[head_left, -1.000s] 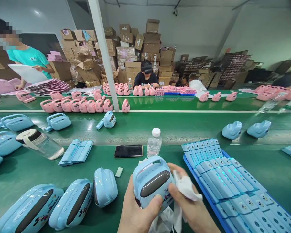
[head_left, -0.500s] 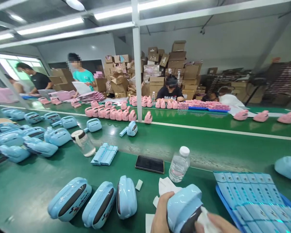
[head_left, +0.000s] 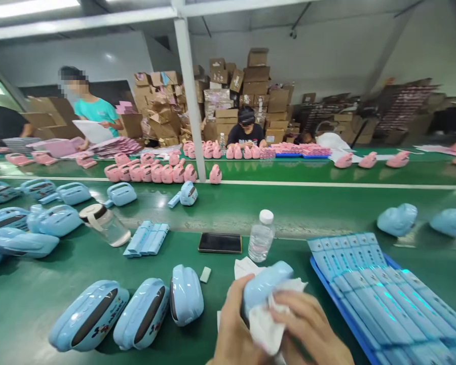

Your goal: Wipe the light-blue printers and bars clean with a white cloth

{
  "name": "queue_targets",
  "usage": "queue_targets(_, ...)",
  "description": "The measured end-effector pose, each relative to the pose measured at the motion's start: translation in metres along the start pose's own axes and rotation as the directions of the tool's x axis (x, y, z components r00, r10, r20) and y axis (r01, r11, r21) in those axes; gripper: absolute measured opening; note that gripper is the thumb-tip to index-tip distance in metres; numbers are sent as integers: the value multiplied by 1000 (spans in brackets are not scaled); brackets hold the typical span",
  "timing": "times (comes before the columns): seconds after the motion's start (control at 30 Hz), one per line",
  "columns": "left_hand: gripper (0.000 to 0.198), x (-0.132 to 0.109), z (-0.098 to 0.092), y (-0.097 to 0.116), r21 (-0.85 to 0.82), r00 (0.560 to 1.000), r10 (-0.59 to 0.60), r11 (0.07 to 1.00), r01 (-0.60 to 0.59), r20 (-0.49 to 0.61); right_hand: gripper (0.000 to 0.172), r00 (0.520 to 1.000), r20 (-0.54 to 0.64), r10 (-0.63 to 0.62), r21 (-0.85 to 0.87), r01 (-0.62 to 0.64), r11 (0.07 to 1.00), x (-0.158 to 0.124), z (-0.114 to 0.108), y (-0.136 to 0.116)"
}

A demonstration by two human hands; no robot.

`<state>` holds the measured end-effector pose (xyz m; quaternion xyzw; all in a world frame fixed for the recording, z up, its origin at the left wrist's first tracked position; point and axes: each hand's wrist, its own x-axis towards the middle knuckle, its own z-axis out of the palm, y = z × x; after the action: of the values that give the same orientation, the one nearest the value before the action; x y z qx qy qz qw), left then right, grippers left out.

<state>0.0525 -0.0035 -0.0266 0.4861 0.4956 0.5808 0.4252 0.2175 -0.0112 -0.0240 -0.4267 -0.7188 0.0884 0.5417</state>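
Cloth on shell: two hands close around a pale-blue plastic device above the green workbench

From my remote seat, I see the left hand cupping the device from below, apparently to steady it, while the right hand presses a white cloth against its shell. Three matching devices sit in a row nearby, seemingly within easy reach; a blue tray of slim pale-blue cartons lies on the right.

Gap between water bottle and tray
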Motion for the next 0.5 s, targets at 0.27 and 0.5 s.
queue_targets(0.27,84,8,-8,20,-450,982,-152,874,186,110,48,627,300,719,681,-669,298,-7,14,4)
queue_targets(0.5,109,19,-11,34,-460,991,-101,878,131,89,50,642,227,732,756,-590,283,-13,26,-4)
